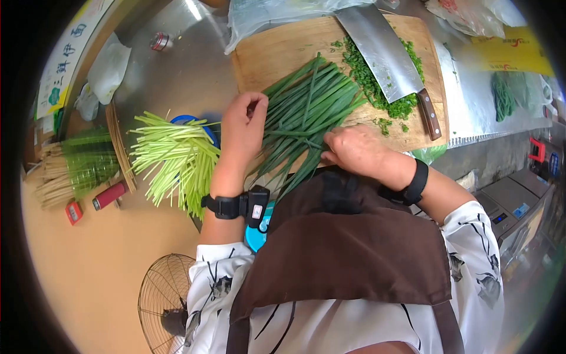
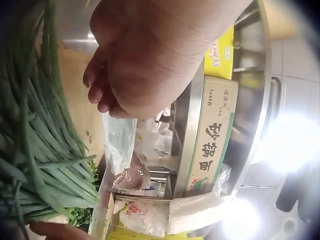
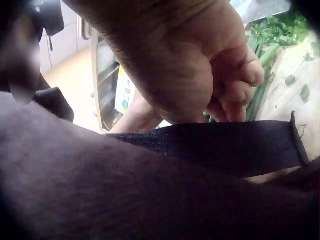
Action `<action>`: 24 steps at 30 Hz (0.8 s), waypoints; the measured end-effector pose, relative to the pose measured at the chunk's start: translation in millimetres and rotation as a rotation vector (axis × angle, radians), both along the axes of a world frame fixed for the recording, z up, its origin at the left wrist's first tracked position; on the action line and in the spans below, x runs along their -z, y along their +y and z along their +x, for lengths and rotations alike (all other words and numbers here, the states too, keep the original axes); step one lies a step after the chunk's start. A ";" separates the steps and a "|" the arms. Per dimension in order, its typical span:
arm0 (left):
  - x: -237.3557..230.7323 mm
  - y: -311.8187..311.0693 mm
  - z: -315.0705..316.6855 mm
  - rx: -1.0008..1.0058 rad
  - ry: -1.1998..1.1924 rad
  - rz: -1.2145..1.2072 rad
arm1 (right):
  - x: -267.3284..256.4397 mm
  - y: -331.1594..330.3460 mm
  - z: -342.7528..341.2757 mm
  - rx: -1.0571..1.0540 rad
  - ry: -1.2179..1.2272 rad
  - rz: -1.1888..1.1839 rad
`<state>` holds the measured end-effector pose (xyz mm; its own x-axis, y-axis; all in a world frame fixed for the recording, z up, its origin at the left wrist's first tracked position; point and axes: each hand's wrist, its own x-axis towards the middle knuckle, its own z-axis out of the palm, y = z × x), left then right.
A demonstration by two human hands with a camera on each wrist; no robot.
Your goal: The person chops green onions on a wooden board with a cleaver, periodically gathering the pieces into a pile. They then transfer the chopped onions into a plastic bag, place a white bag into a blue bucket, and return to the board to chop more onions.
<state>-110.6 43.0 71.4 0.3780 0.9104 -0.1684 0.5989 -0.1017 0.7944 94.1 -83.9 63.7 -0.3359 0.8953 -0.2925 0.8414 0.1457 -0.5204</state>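
Long green leaves [image 1: 309, 103] lie in a loose pile on the wooden cutting board [image 1: 277, 44]. My right hand [image 1: 362, 150] is at the pile's near right side, thumb and fingers pinching leaves there; in the right wrist view the curled fingers of this hand [image 3: 230, 75] partly hide them. Beside the pile's left edge, my left hand [image 1: 243, 127] is raised with its fingers curled in. The left wrist view shows this hand [image 2: 145, 55] above the board, with nothing visible in its grip. Chopped greens [image 1: 368, 71] lie at the board's right, under a cleaver [image 1: 383, 53].
Pale yellow-green stalks [image 1: 174, 159] stand bunched left of my left forearm, by a blue container rim [image 1: 197, 121]. Plastic bags [image 1: 271, 17] lie behind the board. A small red-capped jar [image 1: 160, 41] stands at the back left. A wire fan guard [image 1: 159, 289] is lower left.
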 end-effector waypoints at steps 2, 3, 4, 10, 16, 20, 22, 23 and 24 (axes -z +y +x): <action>13.5 -10.1 -12.6 0.031 -0.053 0.181 | 16.9 1.1 -6.6 -0.002 -0.020 -0.031; 15.4 -10.1 -12.4 0.065 -0.027 0.261 | 16.2 1.5 -8.6 -0.013 -0.043 -0.065; 18.5 -7.2 -9.0 0.101 -0.005 0.344 | 15.0 3.5 -10.5 -0.019 -0.071 -0.098; 37.9 38.3 45.2 0.193 -0.022 0.290 | -13.7 3.0 0.9 0.190 0.059 -0.264; 63.9 52.7 76.7 0.341 -0.051 0.192 | 16.0 -25.9 29.0 0.855 0.342 -0.436; 77.4 48.8 81.4 0.397 -0.172 0.073 | 41.5 -11.2 24.0 1.028 0.556 -0.392; 77.3 44.5 81.6 0.372 -0.318 -0.038 | 47.3 -1.0 16.1 1.074 0.646 -0.358; 77.4 42.7 81.8 0.359 -0.392 -0.094 | 47.4 4.4 12.8 1.117 0.711 -0.367; 79.3 41.5 79.3 0.379 -0.376 -0.119 | 46.3 8.7 9.8 1.162 0.776 -0.375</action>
